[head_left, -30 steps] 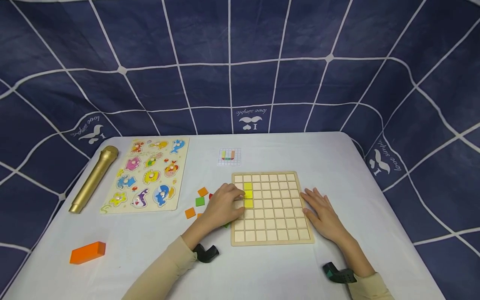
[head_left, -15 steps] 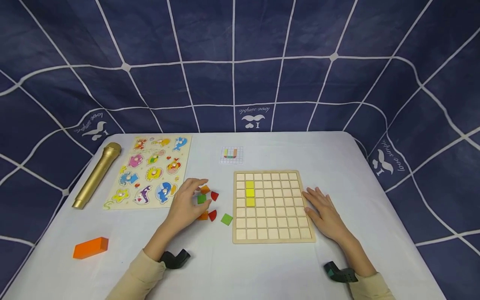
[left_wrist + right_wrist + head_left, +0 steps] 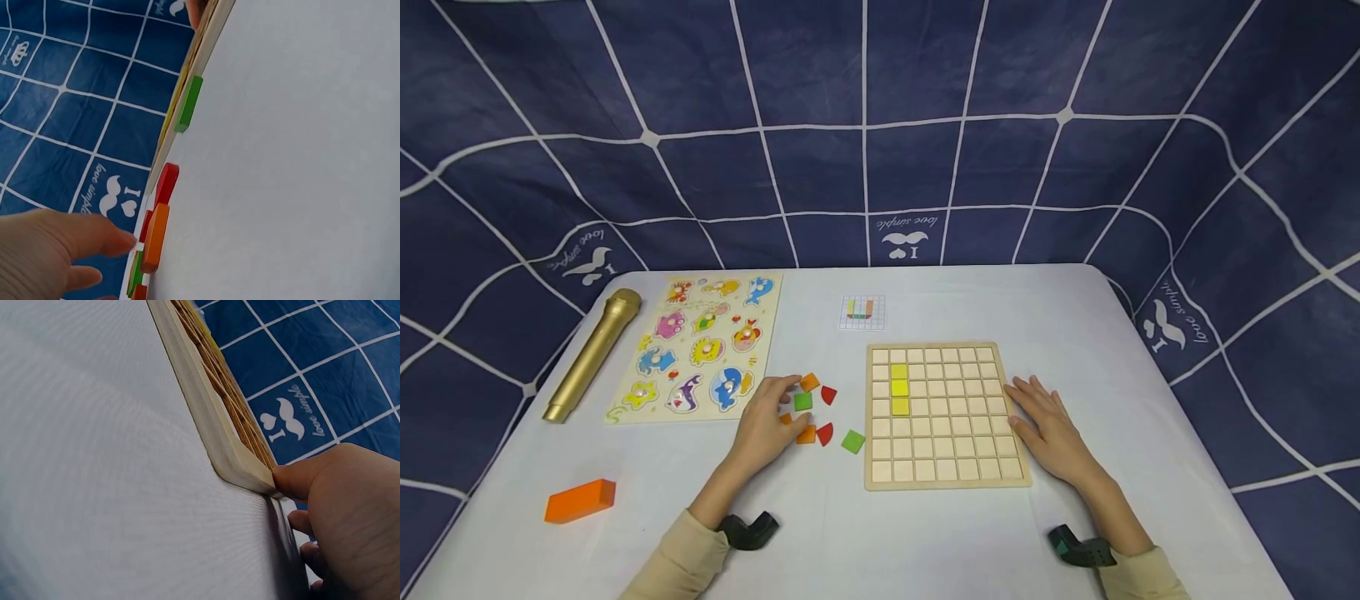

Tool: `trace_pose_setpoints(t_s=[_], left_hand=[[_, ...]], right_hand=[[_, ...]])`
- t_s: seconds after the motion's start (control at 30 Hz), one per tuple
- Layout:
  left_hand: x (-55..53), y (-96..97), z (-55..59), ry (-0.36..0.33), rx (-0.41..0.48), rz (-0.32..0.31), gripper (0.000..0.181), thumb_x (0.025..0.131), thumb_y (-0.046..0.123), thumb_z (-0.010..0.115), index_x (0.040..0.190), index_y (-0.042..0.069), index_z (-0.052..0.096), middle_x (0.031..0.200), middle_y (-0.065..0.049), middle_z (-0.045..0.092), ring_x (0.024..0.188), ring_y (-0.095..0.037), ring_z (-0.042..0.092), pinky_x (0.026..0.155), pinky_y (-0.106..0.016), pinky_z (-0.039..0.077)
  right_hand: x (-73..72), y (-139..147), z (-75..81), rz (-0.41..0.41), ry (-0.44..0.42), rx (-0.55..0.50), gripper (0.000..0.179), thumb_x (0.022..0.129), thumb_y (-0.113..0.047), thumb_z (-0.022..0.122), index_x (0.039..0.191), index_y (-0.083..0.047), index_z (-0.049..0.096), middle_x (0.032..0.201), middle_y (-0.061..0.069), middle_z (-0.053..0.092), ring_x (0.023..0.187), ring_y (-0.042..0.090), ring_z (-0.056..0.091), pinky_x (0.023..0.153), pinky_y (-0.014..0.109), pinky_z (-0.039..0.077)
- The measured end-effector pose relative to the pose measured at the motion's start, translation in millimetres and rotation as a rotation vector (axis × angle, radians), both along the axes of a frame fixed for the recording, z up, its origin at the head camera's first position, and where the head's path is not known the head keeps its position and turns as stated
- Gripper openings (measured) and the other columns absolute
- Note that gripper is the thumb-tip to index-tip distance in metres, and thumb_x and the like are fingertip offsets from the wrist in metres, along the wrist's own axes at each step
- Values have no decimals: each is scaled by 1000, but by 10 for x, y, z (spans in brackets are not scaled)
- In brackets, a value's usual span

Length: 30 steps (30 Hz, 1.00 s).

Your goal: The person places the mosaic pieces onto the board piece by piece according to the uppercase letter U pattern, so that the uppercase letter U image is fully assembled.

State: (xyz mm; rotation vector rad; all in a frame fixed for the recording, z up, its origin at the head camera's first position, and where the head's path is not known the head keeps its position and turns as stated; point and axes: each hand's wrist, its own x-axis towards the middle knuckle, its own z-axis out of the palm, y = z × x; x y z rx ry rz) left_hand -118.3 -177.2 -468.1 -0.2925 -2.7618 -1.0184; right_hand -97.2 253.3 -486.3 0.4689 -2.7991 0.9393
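A wooden grid board (image 3: pixel 955 427) lies flat on the table, with three yellow tiles (image 3: pixel 899 387) in a column near its left side. My left hand (image 3: pixel 765 425) hovers over or rests by the loose tiles, thumb and index finger apart, no tile visibly pinched. Around its fingertips are orange squares (image 3: pixel 807 435), a green square (image 3: pixel 803 401) and two red quarter-round tiles (image 3: pixel 828 394). Another green square (image 3: pixel 853 442) lies beside the board's left edge. My right hand (image 3: pixel 1051 433) rests at the board's right edge; its thumb touches the rim in the right wrist view.
Behind the board lies a small pattern card (image 3: pixel 862 312) with a coloured U shape. To the left are an animal peg puzzle (image 3: pixel 752 408), a gold microphone (image 3: pixel 593 354) and an orange block (image 3: pixel 580 501). A dark blue checked cloth (image 3: pixel 812 167) surrounds the white table.
My left hand has left the board's left side and moved left to the loose tiles, its fingers now closer to them. The right hand stays at the board's right edge.
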Motion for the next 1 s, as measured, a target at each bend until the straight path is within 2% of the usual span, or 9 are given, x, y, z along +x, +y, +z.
trace_pose_setpoints(t_s=[0.2,0.5,0.7,1.0], left_hand=[[-8,22,-70,-6,-54,40,55,69,15,79,118,3,59,101,-10,53,85,-21,48,68,-35,39],[-2,37,-70,-7,-52,67,45,71,16,76,111,0,63,98,-10,52,84,-22,49,70,-36,40],[-6,28,-85,8,-37,68,38,71,13,74,105,-1,66,97,-9,52,84,-21,50,71,-36,41],[-10,30,-103,21,-44,60,35,72,9,73,104,-1,66,99,-10,51,85,-22,47,73,-36,40]], right_hand=[[2,-2,0,0,11,3,47,90,-19,58,134,-5,47,141,21,36,134,40,19,105,57,5],[7,7,-8,2,9,2,47,91,-20,57,134,-6,47,141,21,36,135,39,18,105,57,5],[12,9,-13,1,12,5,47,90,-20,58,134,-6,47,141,20,36,135,39,18,105,57,5],[9,2,-9,-3,16,8,47,90,-20,58,134,-6,47,141,21,37,134,39,19,105,57,5]])
